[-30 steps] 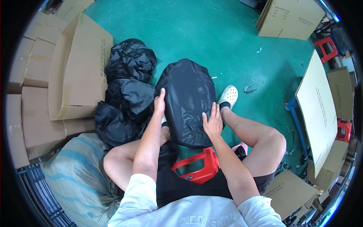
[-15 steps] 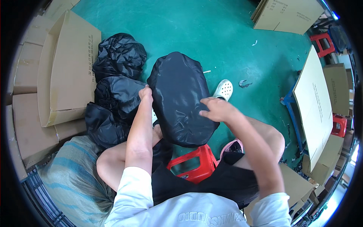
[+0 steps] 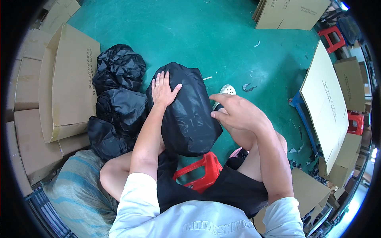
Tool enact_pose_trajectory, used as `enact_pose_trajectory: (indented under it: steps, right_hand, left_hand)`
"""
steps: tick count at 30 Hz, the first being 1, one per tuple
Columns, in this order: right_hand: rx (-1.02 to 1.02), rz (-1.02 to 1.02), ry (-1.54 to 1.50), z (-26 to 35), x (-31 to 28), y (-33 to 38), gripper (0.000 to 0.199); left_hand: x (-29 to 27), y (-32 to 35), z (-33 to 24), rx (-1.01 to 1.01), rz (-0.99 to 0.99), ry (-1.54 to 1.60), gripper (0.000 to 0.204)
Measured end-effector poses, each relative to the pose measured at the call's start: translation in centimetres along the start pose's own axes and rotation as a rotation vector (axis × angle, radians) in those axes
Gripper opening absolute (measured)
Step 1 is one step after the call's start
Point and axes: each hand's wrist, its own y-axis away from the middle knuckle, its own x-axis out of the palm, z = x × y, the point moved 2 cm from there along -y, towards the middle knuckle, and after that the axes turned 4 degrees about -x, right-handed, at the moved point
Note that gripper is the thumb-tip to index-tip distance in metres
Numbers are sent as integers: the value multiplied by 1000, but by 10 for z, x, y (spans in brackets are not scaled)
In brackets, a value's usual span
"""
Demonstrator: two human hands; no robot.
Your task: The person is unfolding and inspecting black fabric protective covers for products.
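A large oblong bundle covered in smooth black fabric (image 3: 188,119) stands in front of me between my knees. My left hand (image 3: 163,91) lies flat on its upper left part, fingers stretched out and a ring on one of them. Beside the bundle's right edge is my right hand (image 3: 241,112), its thumb and forefinger apart and pointing at the fabric. I see nothing in that hand, and whether its fingertips touch the cover I cannot tell. What the black fabric covers is hidden.
Several crumpled black fabric bundles (image 3: 121,105) lie to the left, by a tall cardboard box (image 3: 73,79). A red plastic stool (image 3: 206,174) sits between my legs, and a striped woven sack (image 3: 81,194) at lower left. Cardboard on a blue frame (image 3: 307,119) stands at right.
My left hand has gone from gripping the bundle's left edge to lying flat on top of it. The right hand has come off the bundle's surface to its right edge.
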Motion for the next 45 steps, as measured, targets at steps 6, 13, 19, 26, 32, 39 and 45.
enact_pose_trajectory:
  steps: [6,13,19,26,32,39,45]
  right_hand:
    - [-174,-272,-85,22,-16,-4,34]
    - [-845,-1397,-289,80,-52,105,13]
    - [-1013,-1288,-124,134,-45,120,40]
    - [-1223,-1153,-339,136,-42,94,33]
    - [-1372,-1172,-483,142,-33,75,30]
    - [-1183,-1088,-331,149,-34,80,34]
    - [-679,-1195,-87,121,-7,54,14]
  left_hand:
    - [-65,19,3,203,109,90,63]
    - [-311,161,-52,678,-586,700,11]
    - [-349,236,-41,921,-1073,719,43]
    - [-345,236,-26,855,-1043,771,46]
    - [-348,243,-25,815,-1131,652,49]
    - [-359,254,-8,784,-1260,558,46]
    - [-345,174,32,28,-1120,733,47]
